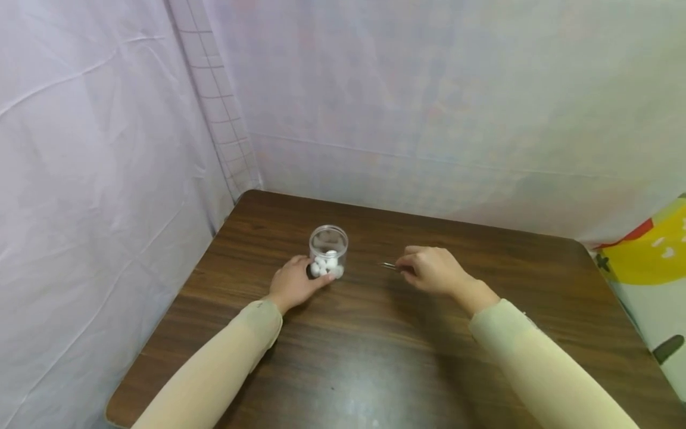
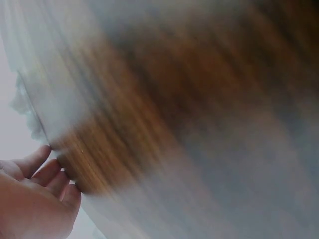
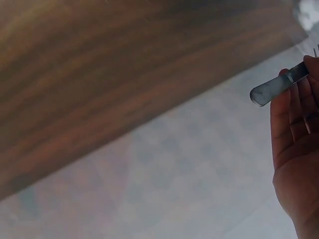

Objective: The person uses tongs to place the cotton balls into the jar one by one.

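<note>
A clear, open-topped jar [image 1: 329,239] stands upright on the wooden table, with several white cotton balls [image 1: 327,264] in its lower part. My left hand [image 1: 295,282] holds the jar low down, its thumb along the near side and its fingers at the left. In the left wrist view, that hand [image 2: 42,199] shows at the lower left, beside blurred white balls [image 2: 31,114]. To the right of the jar, my right hand [image 1: 435,270] pinches metal tweezers [image 1: 388,266], tips pointing left toward the jar. The right wrist view shows the tweezers' wide rear end [image 3: 271,89] sticking out past the fingers.
The dark wooden table [image 1: 343,333] has rounded corners. White cloth hangs behind it [image 1: 429,107] and along its left side [image 1: 96,179]. A yellow patterned cloth [image 1: 648,256] shows beyond the right edge.
</note>
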A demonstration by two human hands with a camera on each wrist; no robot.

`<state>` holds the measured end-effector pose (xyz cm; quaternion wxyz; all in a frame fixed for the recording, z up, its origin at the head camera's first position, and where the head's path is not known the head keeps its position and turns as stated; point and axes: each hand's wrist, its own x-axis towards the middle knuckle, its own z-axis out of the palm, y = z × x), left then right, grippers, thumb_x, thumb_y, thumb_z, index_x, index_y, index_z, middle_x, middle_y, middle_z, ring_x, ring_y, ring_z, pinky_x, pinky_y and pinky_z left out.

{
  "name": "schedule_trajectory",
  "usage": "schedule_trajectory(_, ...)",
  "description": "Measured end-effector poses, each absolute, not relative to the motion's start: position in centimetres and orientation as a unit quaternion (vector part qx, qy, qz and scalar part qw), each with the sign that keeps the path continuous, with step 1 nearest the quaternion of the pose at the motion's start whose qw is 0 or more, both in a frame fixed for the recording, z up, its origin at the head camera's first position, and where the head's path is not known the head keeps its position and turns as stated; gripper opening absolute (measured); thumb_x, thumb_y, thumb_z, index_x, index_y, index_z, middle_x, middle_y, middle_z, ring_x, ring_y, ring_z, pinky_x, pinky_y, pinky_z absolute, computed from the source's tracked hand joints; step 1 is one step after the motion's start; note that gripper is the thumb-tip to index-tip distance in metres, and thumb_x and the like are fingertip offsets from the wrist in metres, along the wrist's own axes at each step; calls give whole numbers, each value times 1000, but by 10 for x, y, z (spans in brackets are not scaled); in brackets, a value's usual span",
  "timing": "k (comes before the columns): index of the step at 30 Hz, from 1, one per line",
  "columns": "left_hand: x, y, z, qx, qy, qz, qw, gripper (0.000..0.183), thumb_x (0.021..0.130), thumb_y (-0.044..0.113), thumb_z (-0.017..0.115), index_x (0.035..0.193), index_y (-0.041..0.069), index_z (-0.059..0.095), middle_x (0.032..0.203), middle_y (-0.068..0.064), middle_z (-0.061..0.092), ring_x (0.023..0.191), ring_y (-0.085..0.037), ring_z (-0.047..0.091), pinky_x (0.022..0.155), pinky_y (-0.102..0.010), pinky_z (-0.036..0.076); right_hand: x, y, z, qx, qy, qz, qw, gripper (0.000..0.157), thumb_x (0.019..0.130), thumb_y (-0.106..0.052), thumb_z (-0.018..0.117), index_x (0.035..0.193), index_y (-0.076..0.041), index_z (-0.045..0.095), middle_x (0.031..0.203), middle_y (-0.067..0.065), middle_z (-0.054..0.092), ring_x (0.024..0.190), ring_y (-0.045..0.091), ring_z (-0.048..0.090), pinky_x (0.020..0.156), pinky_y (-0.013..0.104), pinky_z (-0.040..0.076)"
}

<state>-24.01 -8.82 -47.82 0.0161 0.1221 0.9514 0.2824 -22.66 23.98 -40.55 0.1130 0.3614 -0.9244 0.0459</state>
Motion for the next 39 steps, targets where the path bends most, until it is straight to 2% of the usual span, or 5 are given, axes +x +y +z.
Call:
schedule_trajectory(7, -241, -88, -477, 122, 952, 282, 19, 85, 88, 70, 59, 141, 3, 55, 146, -16, 49, 133, -36, 46, 106, -56, 36, -218, 245, -428, 347, -933, 45, 80, 18, 83, -15, 78, 101, -12, 77, 88, -5, 61, 63, 9, 57, 53, 31, 50)
schedule_trajectory(15, -239, -88, -476, 121, 951, 283, 19, 86, 87, 70, 59, 141, 2, 55, 145, -17, 50, 132, -35, 46, 106, -55, 36, -216, 244, -444, 329, -941, 59, 52, 20, 84, -16, 76, 104, -12, 77, 91, -5, 62, 68, 10, 59, 56, 32, 52)
schedule_trajectory(39, -239, -88, -477, 122, 952, 280, 15, 87, 87, 70, 58, 142, 2, 54, 146, -17, 49, 132, -36, 46, 106, -55, 36, -213, 239, -461, 343, -936, 53, 62, 19, 85, -17, 77, 104, -13, 76, 94, -4, 64, 79, 17, 67, 65, 37, 57)
